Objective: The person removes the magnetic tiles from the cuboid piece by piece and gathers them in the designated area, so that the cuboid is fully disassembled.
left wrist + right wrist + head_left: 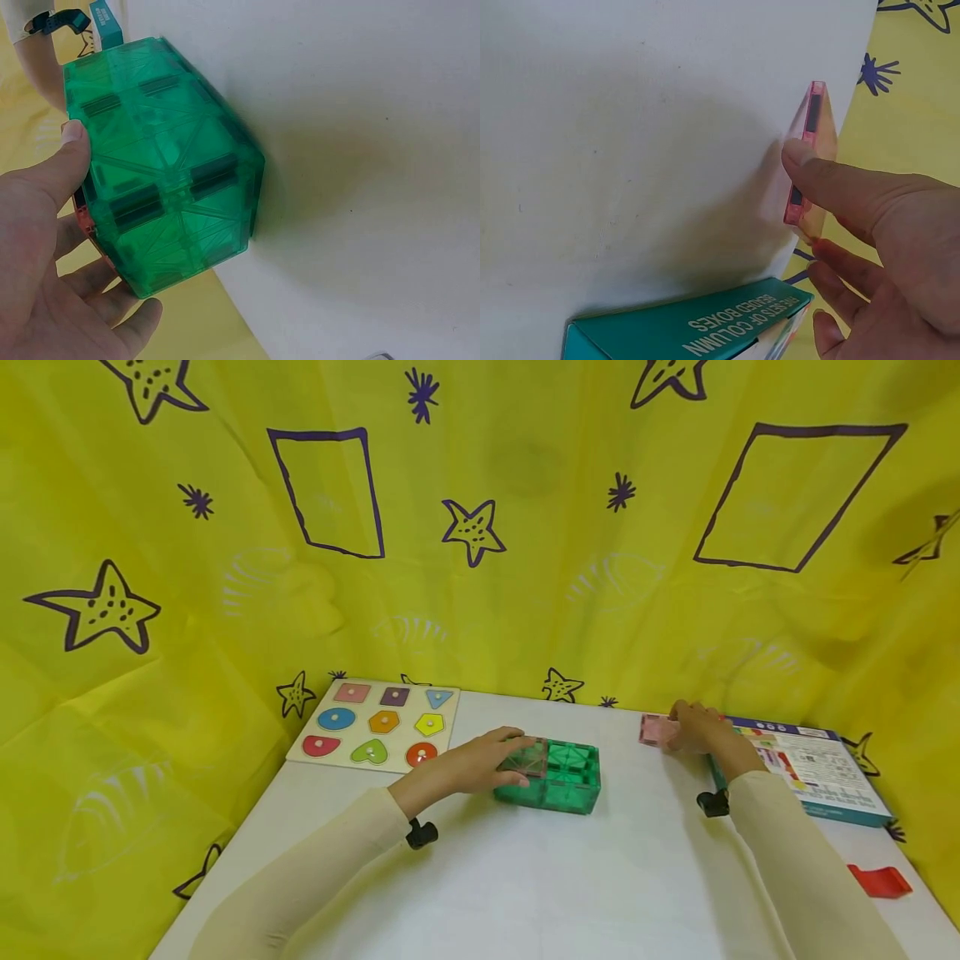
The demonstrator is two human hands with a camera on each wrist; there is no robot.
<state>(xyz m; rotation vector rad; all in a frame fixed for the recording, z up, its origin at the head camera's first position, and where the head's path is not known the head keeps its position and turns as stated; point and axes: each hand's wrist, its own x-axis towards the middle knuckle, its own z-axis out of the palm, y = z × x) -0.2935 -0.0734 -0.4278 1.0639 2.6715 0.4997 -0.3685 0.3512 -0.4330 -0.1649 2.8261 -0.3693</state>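
A box built of translucent green magnetic tiles (567,789) sits on the white table. My left hand (480,762) grips its left end, thumb against the front face and fingers at the far side, as the left wrist view also shows with the thumb on the green wall (172,150). Over the box's left top lies a reddish tile (534,757), its red edge (84,222) showing beside my thumb. Farther right, my right hand (699,731) pinches a translucent pink magnetic tile (655,729). In the right wrist view, my thumb presses the edge of this pink tile (817,112).
A wooden shape puzzle board (390,753) lies at the back left. At the right lies a flat printed box (832,772) with a teal side, close to my right wrist. A red curved piece (879,882) is near the right edge. Yellow patterned cloth (525,610) hangs behind the table.
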